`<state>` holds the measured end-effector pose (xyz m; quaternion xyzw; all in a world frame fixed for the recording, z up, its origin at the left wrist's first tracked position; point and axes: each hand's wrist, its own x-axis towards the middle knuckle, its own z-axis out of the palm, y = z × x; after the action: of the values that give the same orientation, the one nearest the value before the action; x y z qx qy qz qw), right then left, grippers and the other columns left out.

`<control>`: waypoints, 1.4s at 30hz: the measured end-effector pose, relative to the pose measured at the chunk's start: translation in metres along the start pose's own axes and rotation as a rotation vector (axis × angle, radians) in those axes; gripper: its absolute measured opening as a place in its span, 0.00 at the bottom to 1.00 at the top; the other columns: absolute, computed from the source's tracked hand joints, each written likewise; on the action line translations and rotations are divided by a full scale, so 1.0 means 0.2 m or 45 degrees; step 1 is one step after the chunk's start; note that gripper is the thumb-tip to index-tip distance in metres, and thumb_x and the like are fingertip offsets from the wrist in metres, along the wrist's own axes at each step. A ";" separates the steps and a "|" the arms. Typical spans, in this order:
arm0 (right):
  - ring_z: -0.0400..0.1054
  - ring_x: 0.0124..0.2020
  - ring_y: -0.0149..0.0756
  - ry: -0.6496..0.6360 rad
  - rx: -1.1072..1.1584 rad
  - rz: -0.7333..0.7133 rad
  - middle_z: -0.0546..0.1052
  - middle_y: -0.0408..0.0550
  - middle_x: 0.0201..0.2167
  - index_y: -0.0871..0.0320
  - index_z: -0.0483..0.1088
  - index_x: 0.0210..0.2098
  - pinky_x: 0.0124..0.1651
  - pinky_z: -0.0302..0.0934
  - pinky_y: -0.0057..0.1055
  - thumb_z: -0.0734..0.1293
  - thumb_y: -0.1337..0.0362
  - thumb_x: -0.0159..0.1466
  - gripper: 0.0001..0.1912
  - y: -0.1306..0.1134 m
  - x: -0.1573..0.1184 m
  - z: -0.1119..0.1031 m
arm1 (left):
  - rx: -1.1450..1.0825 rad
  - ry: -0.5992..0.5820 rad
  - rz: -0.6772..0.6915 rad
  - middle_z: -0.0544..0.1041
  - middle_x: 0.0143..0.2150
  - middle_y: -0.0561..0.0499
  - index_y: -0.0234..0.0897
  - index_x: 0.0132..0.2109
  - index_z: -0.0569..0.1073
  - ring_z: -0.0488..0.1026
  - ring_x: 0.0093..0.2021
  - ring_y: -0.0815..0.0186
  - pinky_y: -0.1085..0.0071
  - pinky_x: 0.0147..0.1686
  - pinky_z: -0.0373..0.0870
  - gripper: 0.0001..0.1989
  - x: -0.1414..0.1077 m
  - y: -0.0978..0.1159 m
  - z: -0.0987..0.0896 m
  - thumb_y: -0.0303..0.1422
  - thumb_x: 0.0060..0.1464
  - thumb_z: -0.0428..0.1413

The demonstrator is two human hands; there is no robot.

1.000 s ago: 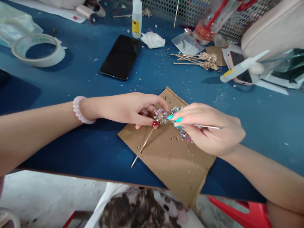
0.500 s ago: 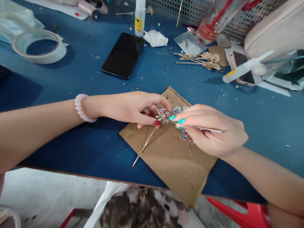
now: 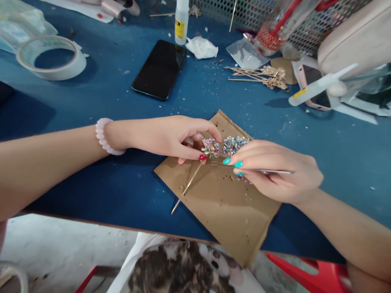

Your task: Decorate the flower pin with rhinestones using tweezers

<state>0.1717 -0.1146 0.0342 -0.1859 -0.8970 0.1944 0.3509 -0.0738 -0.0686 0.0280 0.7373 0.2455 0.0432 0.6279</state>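
Note:
Between thumb and fingers, my left hand [image 3: 180, 138] grips a hairpin [image 3: 187, 187] with a long gold stem and a head set with pink and clear rhinestones [image 3: 211, 147]. The stem slants down toward me over a piece of brown cardboard [image 3: 226, 211]. My right hand [image 3: 275, 169] is closed on thin metal tweezers [image 3: 269, 171], their tips pointing left, just below the jewelled head and apart from it. On the cardboard beside my right fingers lies a pile of blue and clear rhinestones [image 3: 233, 144]. A second, pinkish pile is partly hidden under that hand.
Farther back are a black phone [image 3: 159, 70], a glue bottle [image 3: 181, 24], crumpled white tissue [image 3: 202, 48] and several gold hairpins [image 3: 259, 76]. A tape roll [image 3: 51, 73] stands at the left. A white-tipped tube [image 3: 320, 86] lies over a pink phone at the right.
My right hand has drawn the tweezers back right and down, away from the hairpin's head. More of the blue rhinestone pile shows. My left hand holds the hairpin almost unmoved.

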 end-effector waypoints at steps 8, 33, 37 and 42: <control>0.77 0.35 0.34 -0.032 -0.058 0.084 0.81 0.45 0.32 0.55 0.71 0.37 0.41 0.74 0.34 0.67 0.75 0.61 0.09 0.03 0.00 0.00 | 0.001 0.013 0.018 0.76 0.40 0.53 0.44 0.57 0.63 0.71 0.27 0.74 0.78 0.29 0.69 0.19 0.00 -0.01 0.00 0.31 0.60 0.53; 0.77 0.35 0.34 -0.006 0.023 0.276 0.81 0.42 0.32 0.54 0.72 0.36 0.39 0.72 0.31 0.68 0.72 0.61 0.07 0.04 -0.02 0.01 | 0.000 0.022 -0.018 0.77 0.43 0.53 0.43 0.56 0.63 0.74 0.30 0.72 0.78 0.30 0.69 0.19 0.01 -0.01 0.01 0.31 0.58 0.53; 0.77 0.36 0.35 0.008 0.029 0.291 0.81 0.43 0.33 0.54 0.72 0.36 0.40 0.72 0.32 0.68 0.72 0.61 0.07 0.04 -0.03 0.01 | -0.004 0.023 -0.018 0.77 0.44 0.53 0.44 0.56 0.63 0.74 0.28 0.72 0.77 0.30 0.68 0.19 0.01 -0.01 0.01 0.32 0.59 0.53; 0.77 0.34 0.33 0.013 0.026 0.288 0.81 0.43 0.32 0.54 0.72 0.36 0.39 0.72 0.31 0.68 0.72 0.61 0.07 0.04 -0.02 0.00 | -0.011 0.013 -0.016 0.76 0.45 0.53 0.44 0.57 0.62 0.75 0.30 0.71 0.77 0.30 0.68 0.19 0.01 -0.02 0.00 0.31 0.59 0.53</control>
<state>0.1756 -0.1096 0.0274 -0.2835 -0.8664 0.2409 0.3331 -0.0729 -0.0683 0.0244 0.7327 0.2530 0.0442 0.6302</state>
